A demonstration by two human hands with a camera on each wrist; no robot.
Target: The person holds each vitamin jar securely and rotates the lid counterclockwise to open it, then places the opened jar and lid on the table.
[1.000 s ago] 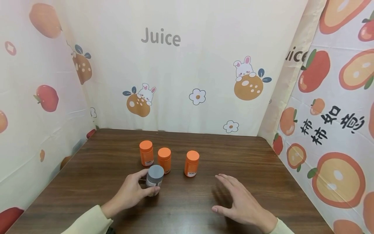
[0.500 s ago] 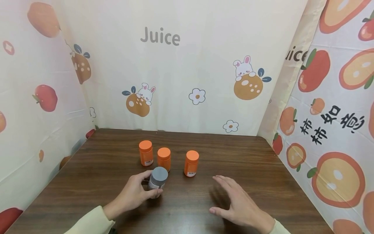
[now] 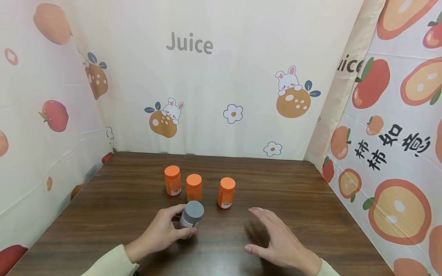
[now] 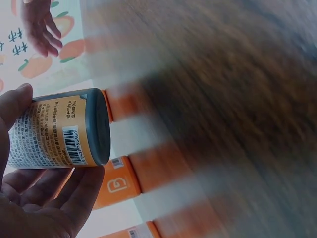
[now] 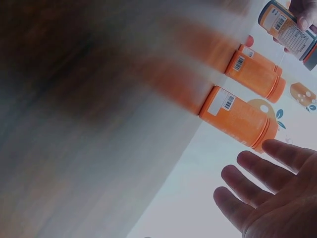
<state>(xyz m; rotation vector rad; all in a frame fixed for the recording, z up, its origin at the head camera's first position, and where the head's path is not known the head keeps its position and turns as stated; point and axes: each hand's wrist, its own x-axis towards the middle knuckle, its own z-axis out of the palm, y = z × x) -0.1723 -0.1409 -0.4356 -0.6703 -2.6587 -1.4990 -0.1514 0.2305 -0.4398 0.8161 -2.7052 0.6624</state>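
My left hand (image 3: 162,232) grips a grey-lidded pill bottle (image 3: 193,211) between thumb and fingers. Its printed label and barcode face the left wrist view, where the grey base appears lifted off the wooden surface. Just behind it stands an orange bottle (image 3: 194,186), its lower part partly covered by the grey-lidded one. A second orange bottle (image 3: 173,181) is farther back to the left, and a third orange bottle (image 3: 226,193) stands to the right. My right hand (image 3: 281,243) hovers at the right with fingers extended and thumb apart, holding nothing.
All the orange bottles stand upright on a dark wooden table (image 3: 276,184). Printed fabric walls (image 3: 221,84) with fruit and rabbits close off its back and both sides.
My left hand has carried the grey-lidded pill bottle to the right and slightly nearer to me. My right hand has drifted a little to the left. The orange bottles stay put.
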